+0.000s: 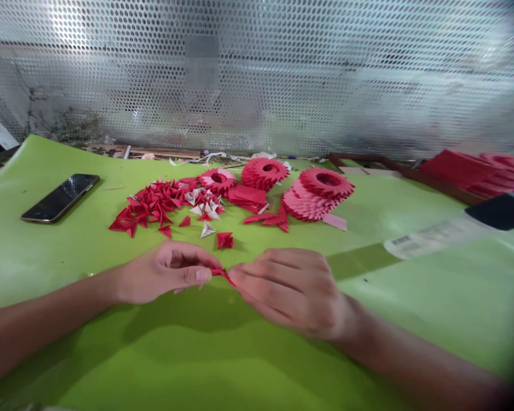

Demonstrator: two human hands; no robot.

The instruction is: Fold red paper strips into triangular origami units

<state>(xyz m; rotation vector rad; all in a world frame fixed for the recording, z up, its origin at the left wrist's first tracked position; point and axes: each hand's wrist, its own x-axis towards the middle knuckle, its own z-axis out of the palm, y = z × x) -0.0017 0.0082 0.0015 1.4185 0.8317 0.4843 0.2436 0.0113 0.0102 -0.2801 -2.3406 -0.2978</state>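
Both the left hand (165, 275) and right hand (295, 290) pinch a small folded red paper piece (221, 273); print on the long translucent strip (437, 233) is illegible.

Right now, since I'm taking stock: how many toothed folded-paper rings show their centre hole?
3: a small red-and-pink paper ring leftmost, a red paper ring mid-row, and another red ring topping the pink paper stack rightmost. More may be hidden.

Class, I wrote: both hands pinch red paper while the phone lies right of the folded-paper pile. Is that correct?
One slip: the head view shows the phone left of the folded-paper pile, not right. The left hand and right hand do pinch red paper.
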